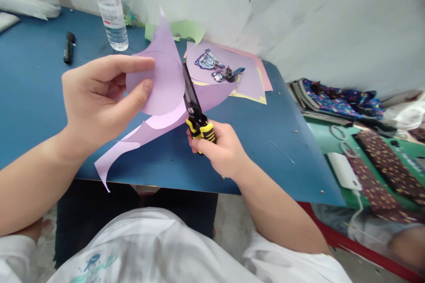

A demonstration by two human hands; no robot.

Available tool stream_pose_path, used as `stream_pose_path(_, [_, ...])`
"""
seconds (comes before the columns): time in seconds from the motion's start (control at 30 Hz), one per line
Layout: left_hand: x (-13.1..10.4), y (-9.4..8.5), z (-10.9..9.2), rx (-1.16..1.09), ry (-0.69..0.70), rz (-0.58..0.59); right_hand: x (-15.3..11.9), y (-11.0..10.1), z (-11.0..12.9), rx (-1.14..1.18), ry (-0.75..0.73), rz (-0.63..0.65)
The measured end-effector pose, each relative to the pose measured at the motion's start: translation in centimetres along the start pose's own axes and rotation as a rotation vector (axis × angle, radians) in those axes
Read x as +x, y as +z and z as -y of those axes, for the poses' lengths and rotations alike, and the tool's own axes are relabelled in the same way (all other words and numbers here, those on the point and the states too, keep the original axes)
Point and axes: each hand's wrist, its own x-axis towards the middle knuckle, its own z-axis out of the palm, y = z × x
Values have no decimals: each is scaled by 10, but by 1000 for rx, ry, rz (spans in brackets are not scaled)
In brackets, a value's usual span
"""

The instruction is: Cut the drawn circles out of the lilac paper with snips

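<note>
Left hand (pixel 94 101), pinching purple paper (pixel 166 75) over bench (pixel 255 130), toward front edge; right hand (pixel 224 148), wrapped round scissors (pixel 196 117), blades (pixel 190 90) meeting paper; bottle (pixel 113 22), near far edge.

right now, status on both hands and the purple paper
Left hand pinching purple paper. Right hand gripping scissors, blades at paper. Curled strip hanging below; no obstruction seen.
</note>
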Motion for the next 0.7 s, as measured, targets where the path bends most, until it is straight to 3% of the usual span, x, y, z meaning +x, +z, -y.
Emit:
stream_pose_path(0.5, [-1, 3, 11, -85, 98, 26, 3, 1, -3, -26, -86, -32])
stream_pose_path(0.7, [1, 1, 19, -78, 217, 29, 3, 0, -7, -21, -108, -6])
